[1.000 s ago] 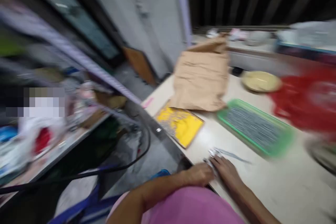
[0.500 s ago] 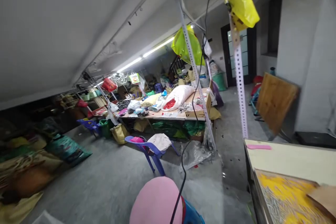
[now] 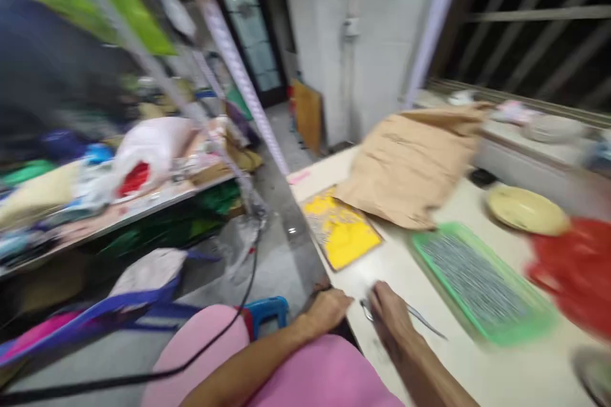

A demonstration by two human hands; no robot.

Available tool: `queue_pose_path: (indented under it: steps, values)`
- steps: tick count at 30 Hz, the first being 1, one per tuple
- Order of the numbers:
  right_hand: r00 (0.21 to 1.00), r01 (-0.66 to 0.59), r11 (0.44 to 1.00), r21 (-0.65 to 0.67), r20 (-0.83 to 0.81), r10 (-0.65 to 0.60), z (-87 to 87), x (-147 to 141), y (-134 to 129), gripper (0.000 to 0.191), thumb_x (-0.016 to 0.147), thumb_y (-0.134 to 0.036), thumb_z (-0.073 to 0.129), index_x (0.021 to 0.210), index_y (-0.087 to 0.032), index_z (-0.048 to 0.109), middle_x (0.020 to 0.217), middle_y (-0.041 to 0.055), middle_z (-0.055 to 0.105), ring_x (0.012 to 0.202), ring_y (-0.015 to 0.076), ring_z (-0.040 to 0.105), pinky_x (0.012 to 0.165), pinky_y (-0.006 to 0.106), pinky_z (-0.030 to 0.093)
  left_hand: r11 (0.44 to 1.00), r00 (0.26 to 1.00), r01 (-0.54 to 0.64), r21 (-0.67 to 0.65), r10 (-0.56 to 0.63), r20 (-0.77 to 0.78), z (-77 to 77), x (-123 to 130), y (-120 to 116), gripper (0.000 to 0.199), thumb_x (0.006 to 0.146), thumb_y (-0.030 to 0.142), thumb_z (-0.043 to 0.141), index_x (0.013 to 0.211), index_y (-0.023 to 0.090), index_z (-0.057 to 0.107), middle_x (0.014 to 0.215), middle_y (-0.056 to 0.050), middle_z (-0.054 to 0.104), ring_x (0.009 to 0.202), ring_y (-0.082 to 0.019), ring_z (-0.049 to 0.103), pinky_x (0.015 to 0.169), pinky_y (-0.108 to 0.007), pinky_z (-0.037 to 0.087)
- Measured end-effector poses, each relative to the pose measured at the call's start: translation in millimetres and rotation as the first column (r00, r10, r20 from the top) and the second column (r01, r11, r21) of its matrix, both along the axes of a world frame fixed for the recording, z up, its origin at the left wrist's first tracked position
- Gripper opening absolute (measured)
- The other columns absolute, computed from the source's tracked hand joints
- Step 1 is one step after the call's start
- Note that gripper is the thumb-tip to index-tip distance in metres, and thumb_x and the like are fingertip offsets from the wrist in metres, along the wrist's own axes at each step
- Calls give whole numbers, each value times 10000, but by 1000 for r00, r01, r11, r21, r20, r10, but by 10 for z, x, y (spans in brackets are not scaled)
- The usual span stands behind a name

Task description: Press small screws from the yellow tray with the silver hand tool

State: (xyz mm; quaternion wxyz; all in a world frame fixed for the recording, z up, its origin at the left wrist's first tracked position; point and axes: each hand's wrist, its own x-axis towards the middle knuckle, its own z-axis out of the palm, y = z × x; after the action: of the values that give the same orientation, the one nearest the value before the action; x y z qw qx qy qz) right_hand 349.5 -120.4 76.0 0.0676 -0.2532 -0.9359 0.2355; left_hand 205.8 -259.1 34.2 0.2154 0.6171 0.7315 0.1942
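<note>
My left hand (image 3: 328,309) is at the near edge of the white table (image 3: 382,362), its fingers curled; what lies inside them, if anything, is hidden. Just to its right, my right hand (image 3: 392,313) is closed over a thin grey metal tool (image 3: 426,322). A ring-like end sticks out left of the fingers and a slim curved end to the right; blur hides its exact kind. Beyond my hands lies a shallow yellow tray (image 3: 356,243) with small silvery pieces. A green plastic tray (image 3: 541,324) full of thin grey metal pieces sits to the right.
Brown paper (image 3: 405,165) overlaps the yellow tray. A pale yellow dish (image 3: 525,208) and a red plastic bag (image 3: 575,273) are at the right. A black cable (image 3: 210,346) crosses in front of a pink stool (image 3: 203,343). An upright perforated post (image 3: 243,76) stands beyond the table.
My view has swung right and down, bringing the white table into the middle. Both my hands, the green tray and the metal tool now show.
</note>
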Motion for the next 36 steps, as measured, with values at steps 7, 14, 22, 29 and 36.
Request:
queue_pose_path:
  steps: [7, 14, 22, 29, 36]
  values:
    - [841, 378, 923, 73, -445, -309, 340, 296, 765, 226, 939, -218, 405, 992, -179, 621, 921, 73, 660, 788, 167, 623, 716, 278, 475, 970, 966, -243, 5, 242, -94, 27, -757, 745, 307, 910, 186, 427, 1069, 168, 689, 982, -81, 694, 913, -178, 645, 849, -301, 497]
    - [665, 744, 637, 200, -304, -682, 542, 704, 1132, 304, 924, -291, 446, 1150, -180, 616, 1149, 130, 612, 953, 240, 604, 725, 329, 465, 974, 950, -227, -11, 219, -221, 111, -1238, 1402, 289, 903, 175, 448, 1055, 163, 693, 1025, -95, 679, 956, -189, 625, 845, -277, 456]
    - [697, 710, 680, -185, 42, -716, -391, 567, -99, 308, 922, -308, 406, 1047, -180, 657, 984, 87, 670, 853, 203, 644, 751, 300, 474, 966, 968, -206, -154, 178, -177, -184, -1105, 2281, 270, 893, 294, 484, 873, 128, 696, 892, -106, 678, 827, -192, 613, 707, -266, 408]
    - [588, 803, 521, -289, 249, -769, -662, 410, -548, 289, 920, -303, 410, 1014, -212, 668, 945, 63, 657, 850, 185, 643, 718, 264, 453, 956, 967, -181, -231, 130, -221, -434, -1186, 2658, 230, 843, 348, 559, 845, 139, 656, 922, -117, 655, 814, -210, 607, 660, -273, 392]
    - [523, 852, 484, -199, 292, -801, -610, 202, -426, 265, 938, -259, 417, 1083, -201, 631, 1051, 71, 616, 877, 167, 627, 696, 238, 432, 953, 972, -57, -299, -16, -235, -322, -1199, 2754, 207, 808, 123, 462, 769, 123, 665, 879, -131, 673, 760, -200, 618, 623, -265, 392]
